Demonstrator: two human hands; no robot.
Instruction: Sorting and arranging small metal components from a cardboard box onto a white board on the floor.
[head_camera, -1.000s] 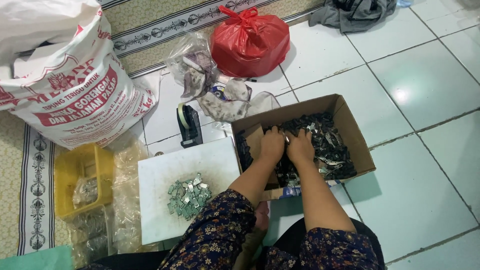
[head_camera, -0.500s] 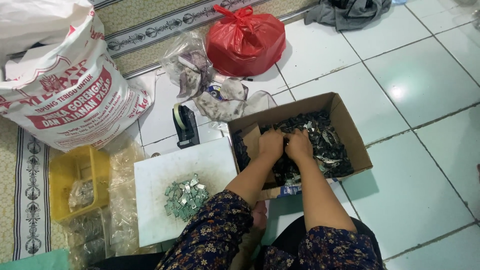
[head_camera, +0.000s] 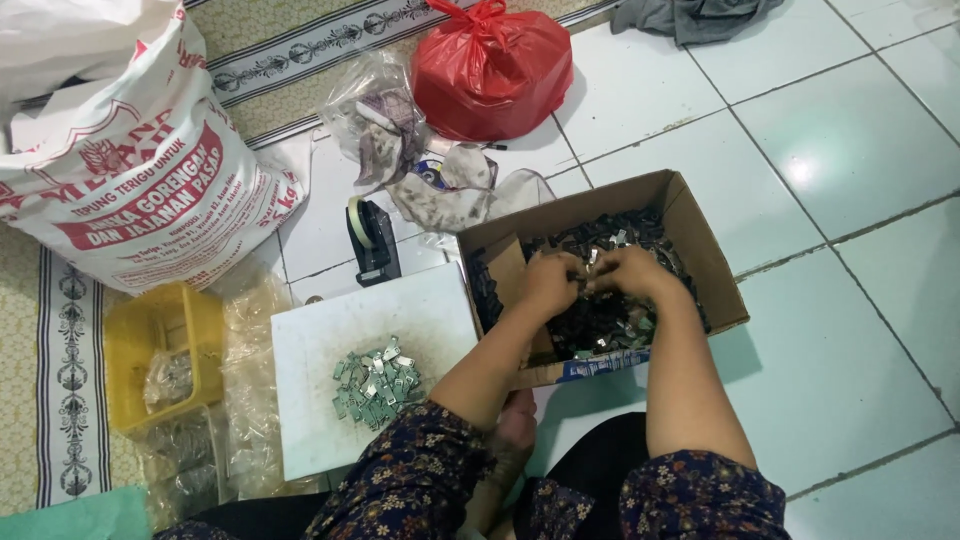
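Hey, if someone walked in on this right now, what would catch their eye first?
Likely the knotted red plastic bag at the top centre, bright against the pale tiled floor. Next, the open cardboard box of small dark metal pieces, where the left hand and right hand dig side by side. Left of it, a white board carries a heap of silvery clips.

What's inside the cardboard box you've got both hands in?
The cardboard box holds a heap of small dark and silvery metal pieces. The left hand and right hand rest on the heap, hiding the pieces and box bottom beneath.
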